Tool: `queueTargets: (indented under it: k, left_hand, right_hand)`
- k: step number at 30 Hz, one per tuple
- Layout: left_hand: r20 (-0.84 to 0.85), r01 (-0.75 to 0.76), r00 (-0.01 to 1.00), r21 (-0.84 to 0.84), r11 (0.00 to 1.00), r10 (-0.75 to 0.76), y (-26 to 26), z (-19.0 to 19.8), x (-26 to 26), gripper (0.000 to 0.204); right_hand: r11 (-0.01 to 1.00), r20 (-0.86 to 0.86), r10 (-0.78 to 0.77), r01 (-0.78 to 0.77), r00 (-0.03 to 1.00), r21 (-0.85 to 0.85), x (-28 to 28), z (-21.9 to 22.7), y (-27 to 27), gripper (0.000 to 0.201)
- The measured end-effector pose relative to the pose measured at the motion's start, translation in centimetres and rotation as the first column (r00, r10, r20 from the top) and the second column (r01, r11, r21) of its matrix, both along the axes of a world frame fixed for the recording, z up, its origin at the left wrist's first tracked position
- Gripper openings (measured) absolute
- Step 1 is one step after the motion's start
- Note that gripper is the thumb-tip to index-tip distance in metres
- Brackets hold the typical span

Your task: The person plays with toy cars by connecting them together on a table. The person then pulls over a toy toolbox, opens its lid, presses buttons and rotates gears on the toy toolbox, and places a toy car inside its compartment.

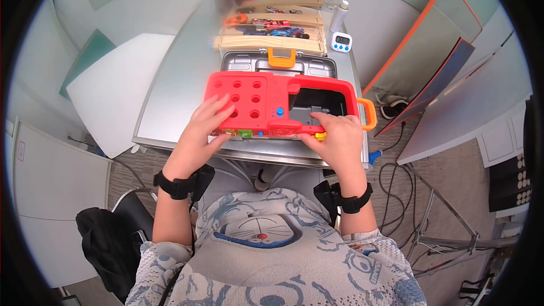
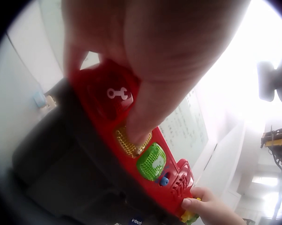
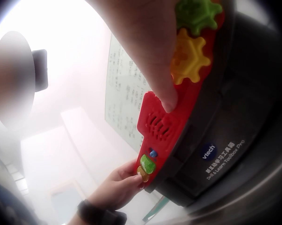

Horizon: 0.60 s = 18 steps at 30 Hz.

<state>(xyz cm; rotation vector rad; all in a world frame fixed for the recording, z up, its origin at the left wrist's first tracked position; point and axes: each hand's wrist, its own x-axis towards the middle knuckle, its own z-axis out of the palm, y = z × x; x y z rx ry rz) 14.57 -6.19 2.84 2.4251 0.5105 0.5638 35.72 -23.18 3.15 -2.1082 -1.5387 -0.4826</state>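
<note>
A red-topped toy toolbox [image 1: 273, 99] with a dark lower body is at the table's front edge. My left hand [image 1: 198, 127] holds its left end, fingers spread over the holed red panel and thumb on the front face. That thumb lies over the yellow button [image 2: 128, 143], beside a green button [image 2: 151, 161]. At the right front rim, my right hand [image 1: 340, 139] grips the toolbox, fingers over the edge of the open black compartment [image 1: 317, 105]. Its thumb presses the front near a yellow gear [image 3: 190, 56] and a green gear [image 3: 199, 14].
Behind the toolbox lies a grey lid [image 1: 243, 62] with an orange latch [image 1: 281, 57]. Farther back, a wooden rack [image 1: 272, 44] holds several toy cars. A white timer [image 1: 341, 42] and a spray can [image 1: 339, 17] stand to its right. Cables [image 1: 391, 192] lie on the floor at right.
</note>
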Motion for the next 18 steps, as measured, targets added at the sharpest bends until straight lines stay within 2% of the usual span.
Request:
queueTargets:
  k: [3,6,11,14,18]
  left_hand:
    - [0.011,-0.011,1.000,0.003,1.000,0.011,-0.18,-0.08,0.12,0.054]
    - [0.035,-0.022,0.999,-0.081,0.996,0.025,-0.22,-0.15,0.14,0.053]
    - [-0.019,-0.015,1.000,0.148,0.989,0.018,-0.17,-0.08,0.07,0.052]
    - [0.001,-0.023,1.000,0.055,0.998,0.022,-0.40,0.11,0.14,0.052]
    - [0.017,-0.025,1.000,0.023,0.999,0.025,-0.40,0.04,0.16,0.051]
  right_hand:
    - [1.000,-0.004,0.000,0.000,1.000,-0.003,0.05,-0.04,0.03,0.039]
    - [1.000,-0.002,-0.006,0.006,1.000,-0.003,-0.01,-0.02,0.00,0.039]
    - [1.000,-0.010,0.002,-0.002,1.000,0.002,0.05,-0.06,0.00,0.040]
    - [1.000,-0.012,-0.003,0.003,1.000,-0.005,-0.02,0.02,-0.01,0.040]
    - [1.000,-0.019,-0.009,0.009,1.000,-0.026,-0.10,0.24,-0.05,0.040]
